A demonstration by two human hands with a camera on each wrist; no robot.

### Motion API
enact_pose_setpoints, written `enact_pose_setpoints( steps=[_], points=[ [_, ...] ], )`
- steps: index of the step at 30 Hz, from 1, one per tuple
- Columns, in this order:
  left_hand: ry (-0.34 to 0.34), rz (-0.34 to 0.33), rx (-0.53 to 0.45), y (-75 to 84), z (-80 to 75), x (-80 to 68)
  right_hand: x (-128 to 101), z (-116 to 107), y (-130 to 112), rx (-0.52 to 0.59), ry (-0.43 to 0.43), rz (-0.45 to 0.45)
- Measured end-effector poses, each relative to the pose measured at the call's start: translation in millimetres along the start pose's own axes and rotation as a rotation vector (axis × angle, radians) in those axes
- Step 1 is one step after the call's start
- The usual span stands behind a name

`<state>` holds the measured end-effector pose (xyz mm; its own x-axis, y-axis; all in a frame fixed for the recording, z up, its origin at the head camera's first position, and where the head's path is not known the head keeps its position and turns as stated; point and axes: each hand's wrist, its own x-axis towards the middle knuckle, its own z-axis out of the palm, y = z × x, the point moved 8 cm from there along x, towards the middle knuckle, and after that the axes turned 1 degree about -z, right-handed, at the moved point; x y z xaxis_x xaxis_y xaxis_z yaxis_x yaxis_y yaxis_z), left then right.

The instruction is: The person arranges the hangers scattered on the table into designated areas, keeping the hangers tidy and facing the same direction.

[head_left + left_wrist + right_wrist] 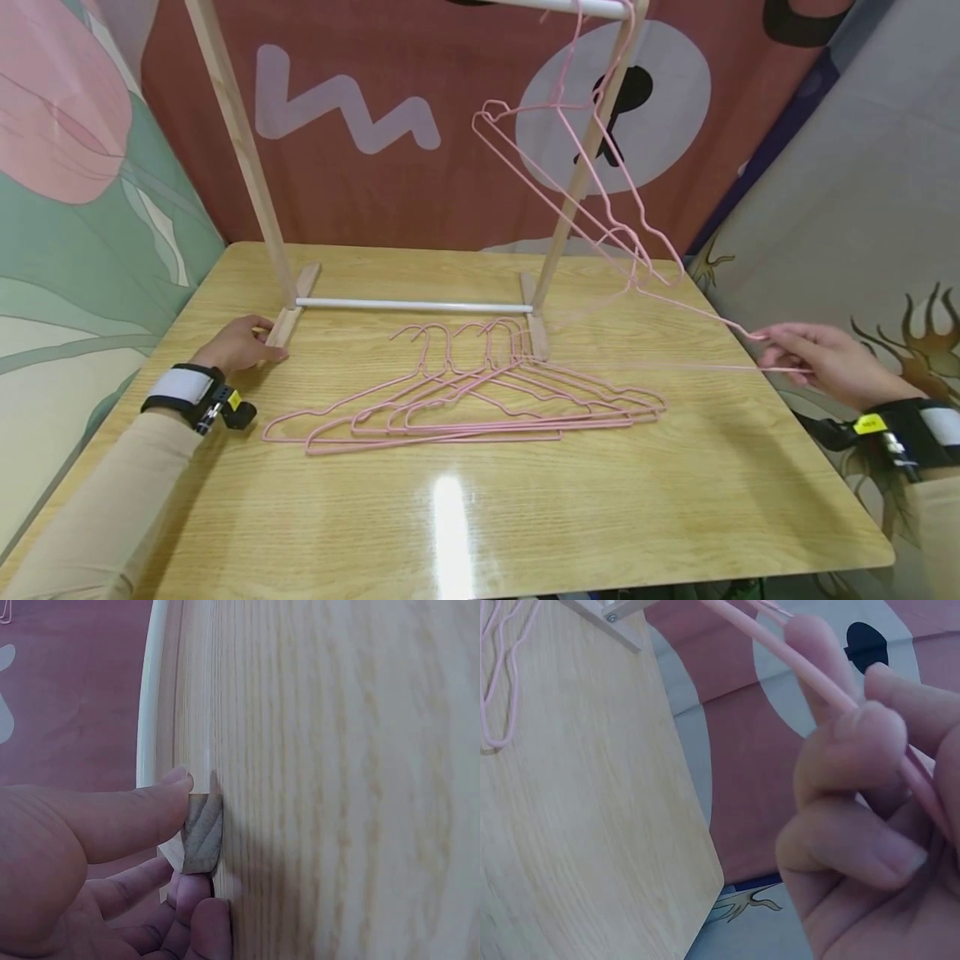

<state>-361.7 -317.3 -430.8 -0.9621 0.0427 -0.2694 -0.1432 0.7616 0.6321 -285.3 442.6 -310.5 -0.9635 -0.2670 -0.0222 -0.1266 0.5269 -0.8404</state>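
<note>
While my left hand (237, 343) pinches the rack's foot (285, 326) mid-left, my right hand (832, 358) grips a pink hanger (787, 655) at frame right; looks like mid-hanging, so next I'd probably raise it toward the upper-right rail (594, 7).

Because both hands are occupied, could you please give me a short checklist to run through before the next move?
1. Left hand gripping the rack's left foot: ok, thumb and fingers are at its end.
2. Right hand holding a pink hanger: ok, fingers are curled round it.
3. Held hanger's hook on the top rail: not ok, it is below the rail.
4. Held hanger clear of the hanging hangers: cannot tell, they overlap in the head view.
5. Loose hangers on the table separated: not ok, they overlap.
</note>
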Motion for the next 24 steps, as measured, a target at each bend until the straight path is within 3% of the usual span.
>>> enact_pose_setpoints(
  steps=[13, 19, 24],
  points=[
    [0.011, -0.005, -0.015, 1.0, -1.0, 0.4, -15, -35, -19, -0.034, 0.195, -0.018],
    [0.003, 0.005, -0.019, 0.3, 0.6, 1.1, -26, -55, -26, 0.162, 0.221, -0.124],
    [0.001, 0.007, -0.011, 0.2, 0.9, 1.0, -32, -65, -34, 0.345, 0.184, -0.334]
  ],
)
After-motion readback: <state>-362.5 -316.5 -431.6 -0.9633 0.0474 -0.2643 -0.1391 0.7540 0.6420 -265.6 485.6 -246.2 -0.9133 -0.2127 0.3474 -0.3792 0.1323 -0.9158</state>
